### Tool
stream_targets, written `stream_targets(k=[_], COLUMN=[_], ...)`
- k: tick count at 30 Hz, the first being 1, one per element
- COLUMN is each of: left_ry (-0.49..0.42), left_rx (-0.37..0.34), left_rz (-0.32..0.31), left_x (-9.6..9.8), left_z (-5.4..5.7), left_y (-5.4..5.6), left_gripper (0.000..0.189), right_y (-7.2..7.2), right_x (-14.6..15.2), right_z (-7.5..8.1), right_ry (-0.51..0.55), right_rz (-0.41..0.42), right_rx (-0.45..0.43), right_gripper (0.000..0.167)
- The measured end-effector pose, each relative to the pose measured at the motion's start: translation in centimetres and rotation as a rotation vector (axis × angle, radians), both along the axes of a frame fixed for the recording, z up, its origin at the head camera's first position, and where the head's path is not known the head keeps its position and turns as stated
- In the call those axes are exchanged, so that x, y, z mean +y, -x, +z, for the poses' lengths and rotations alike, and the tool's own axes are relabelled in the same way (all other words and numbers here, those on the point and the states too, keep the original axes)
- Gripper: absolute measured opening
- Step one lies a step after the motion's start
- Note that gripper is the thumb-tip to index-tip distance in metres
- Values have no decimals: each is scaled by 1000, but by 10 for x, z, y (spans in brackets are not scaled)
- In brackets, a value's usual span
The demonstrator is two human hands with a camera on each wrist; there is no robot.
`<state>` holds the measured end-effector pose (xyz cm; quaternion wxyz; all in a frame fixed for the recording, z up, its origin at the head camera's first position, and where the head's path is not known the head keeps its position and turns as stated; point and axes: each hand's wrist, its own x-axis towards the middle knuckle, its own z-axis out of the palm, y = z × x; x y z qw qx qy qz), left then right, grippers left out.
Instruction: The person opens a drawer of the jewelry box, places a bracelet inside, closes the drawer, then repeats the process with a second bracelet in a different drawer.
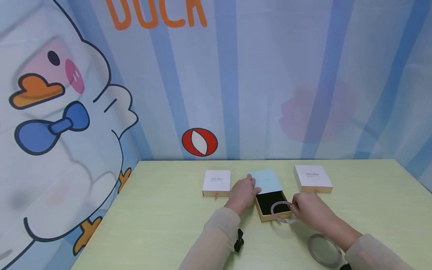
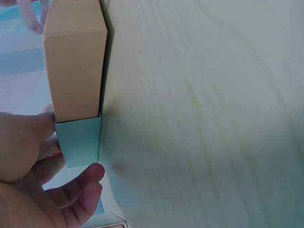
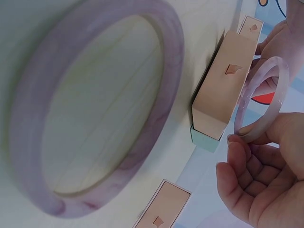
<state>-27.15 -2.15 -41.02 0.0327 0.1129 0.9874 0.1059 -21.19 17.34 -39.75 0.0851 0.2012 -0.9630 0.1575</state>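
My right hand (image 1: pixel 311 211) pinches a pale lilac bangle (image 1: pixel 282 221) between thumb and fingertips. The bangle hangs tilted over the front of a gift box, whose drawer (image 1: pixel 266 217) with black lining is pulled out from a light blue sleeve (image 1: pixel 266 180). At the sleeve's left edge, my left hand (image 1: pixel 243 194) holds it with the thumb and curled fingers; part of that contact is hidden. A second lilac bangle (image 3: pixel 28 109) lies on the table below my right forearm, large and close in the right wrist view.
One closed white box (image 1: pixel 216 182) stands left of the blue one, another closed white box (image 1: pixel 314 178) to its right. The pale wooden table (image 1: pixel 152 221) ends at a cloth backdrop (image 1: pixel 256 82) with a duck print. Black objects are at both wrists.
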Motion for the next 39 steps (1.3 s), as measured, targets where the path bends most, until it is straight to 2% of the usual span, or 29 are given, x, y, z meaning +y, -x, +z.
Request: stream_targets(k=[39], left_ry=[-17], left_rx=[-7], left_rz=[1], left_x=[-1], left_z=[1], left_y=[0], left_gripper=[45], right_y=[2], right_x=[-7], right_z=[4], right_ry=[12], right_rz=[-87], right_rx=[-66], right_gripper=[14])
